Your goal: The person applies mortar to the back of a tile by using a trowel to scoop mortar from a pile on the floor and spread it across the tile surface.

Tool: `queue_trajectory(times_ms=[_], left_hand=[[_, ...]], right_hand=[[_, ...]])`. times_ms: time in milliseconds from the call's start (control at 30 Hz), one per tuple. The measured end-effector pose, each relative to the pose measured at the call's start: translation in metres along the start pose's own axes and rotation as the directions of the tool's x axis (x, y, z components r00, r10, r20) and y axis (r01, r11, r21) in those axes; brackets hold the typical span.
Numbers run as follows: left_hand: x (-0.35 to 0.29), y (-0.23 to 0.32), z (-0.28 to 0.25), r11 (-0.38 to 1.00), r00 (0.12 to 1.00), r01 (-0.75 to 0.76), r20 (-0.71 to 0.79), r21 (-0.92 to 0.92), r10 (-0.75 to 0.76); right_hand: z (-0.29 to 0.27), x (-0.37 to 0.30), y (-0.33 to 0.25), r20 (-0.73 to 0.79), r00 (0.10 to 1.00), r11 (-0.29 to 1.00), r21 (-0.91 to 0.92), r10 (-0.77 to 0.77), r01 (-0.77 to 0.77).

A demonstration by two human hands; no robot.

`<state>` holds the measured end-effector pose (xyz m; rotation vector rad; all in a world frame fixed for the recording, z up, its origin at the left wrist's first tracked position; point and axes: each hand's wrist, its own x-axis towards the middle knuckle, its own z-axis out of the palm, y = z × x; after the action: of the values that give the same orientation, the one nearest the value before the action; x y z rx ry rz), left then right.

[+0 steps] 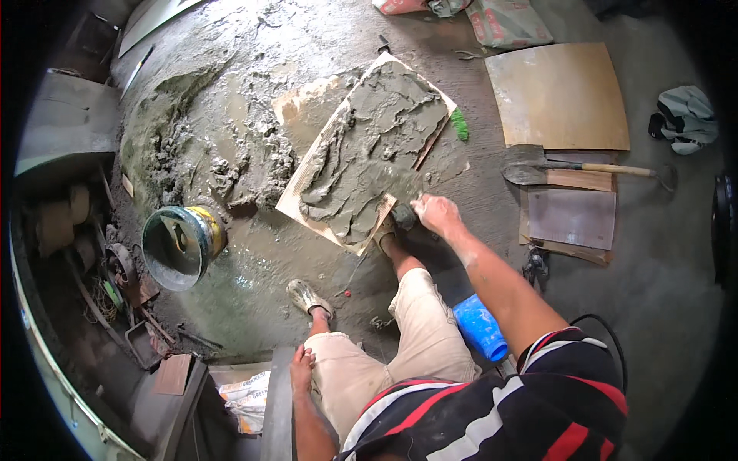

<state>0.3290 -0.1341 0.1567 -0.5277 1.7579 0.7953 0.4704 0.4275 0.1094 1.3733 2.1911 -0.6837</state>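
A tile or panel with a pale ridged rim [304, 178] lies tilted near my feet, its top spread with wet grey mortar [369, 146]. My right hand [438, 215] is closed at the panel's near right edge. Whatever it grips is lost in a grey blur over the mortar, so I cannot make it out. Against my left thigh rests my left hand [302, 370], its fingers loosely extended and holding nothing. Beneath the near corner of the panel, my right foot is partly hidden.
A mortar heap [223, 161] spreads left of the panel, with a bucket [173, 247] nearer me. To the right lie boards [560, 92] and a wooden-handled shovel [530, 169]. A blue container [480, 326] stands by my right leg. Bags [509, 23] lie at the back.
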Motion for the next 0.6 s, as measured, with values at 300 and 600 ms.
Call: queue_trajectory(times_ms=[300, 600], left_hand=[[0.022, 0.042, 0.030, 0.992, 0.998, -0.042, 0.054, 0.118, 0.036], [0.025, 0.053, 0.044, 0.985, 0.996, -0.032, 0.083, 0.168, 0.018]], right_hand=[[0.056, 0.000, 0.075, 0.274, 0.951, 0.631, 0.715, 0.144, -0.301], [0.021, 0.031, 0.106, -0.245, 0.955, 0.901, 0.432, 0.167, -0.046]])
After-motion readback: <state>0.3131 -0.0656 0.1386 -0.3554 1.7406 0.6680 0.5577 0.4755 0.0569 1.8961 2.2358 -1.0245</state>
